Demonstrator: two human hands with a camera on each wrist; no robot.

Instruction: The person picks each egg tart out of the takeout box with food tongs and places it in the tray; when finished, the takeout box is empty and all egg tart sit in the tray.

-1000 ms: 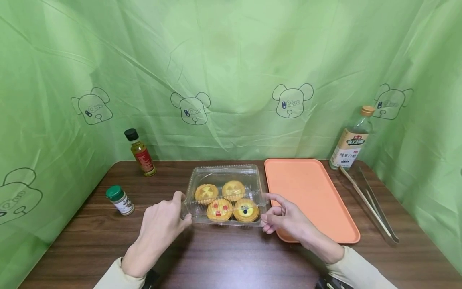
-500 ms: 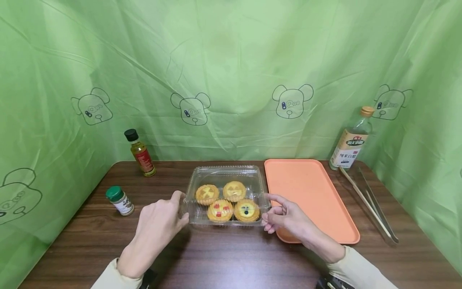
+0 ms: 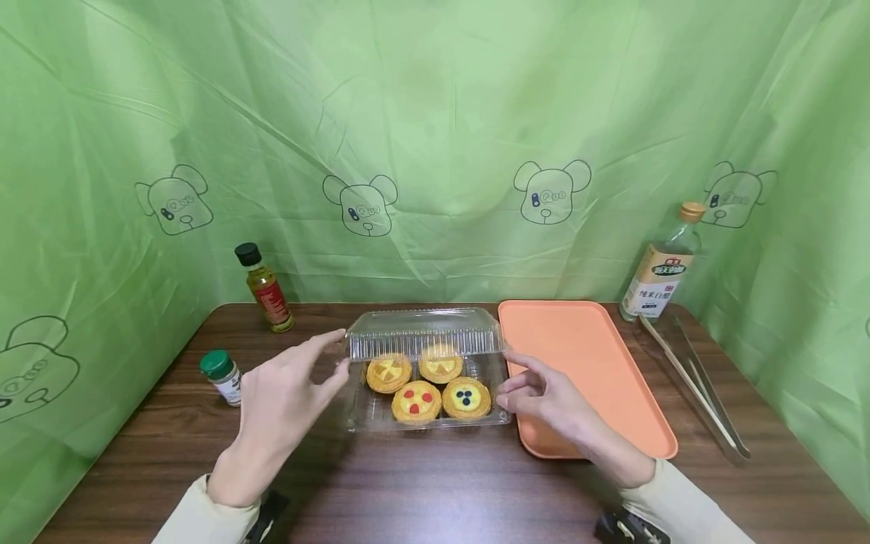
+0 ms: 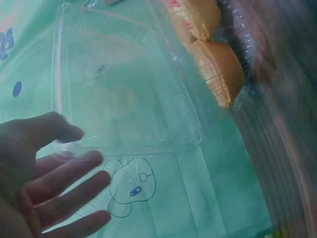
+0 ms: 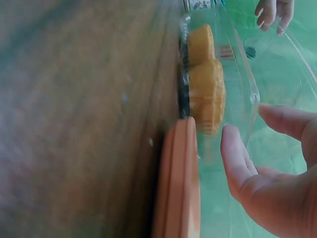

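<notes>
A clear plastic clamshell box (image 3: 428, 425) holds several egg tarts, among them one with red pieces (image 3: 417, 402) and one with dark berries (image 3: 466, 399). Its hinged lid (image 3: 424, 321) stands partly raised, tilted up at the front. My left hand (image 3: 285, 397) pinches the lid's left front corner between thumb and fingers; the left wrist view shows the lid (image 4: 124, 84) from beside. At the right, my right hand (image 3: 553, 404) has its index finger against the lid's right corner and its thumb lower, near the base's rim. Those two fingertips are apart in the right wrist view.
An orange tray (image 3: 584, 378) lies right of the box. Beyond it are metal tongs (image 3: 707, 385) and a white vinegar bottle (image 3: 655, 272). On the left stand an oil bottle (image 3: 267, 291) and a green-capped shaker (image 3: 220, 374). Green cloth (image 3: 442, 151) surrounds the table.
The lid's front edge has risen and swung back, uncovering the front tarts. My left hand has moved up with it, and the right index finger has lifted slightly.
</notes>
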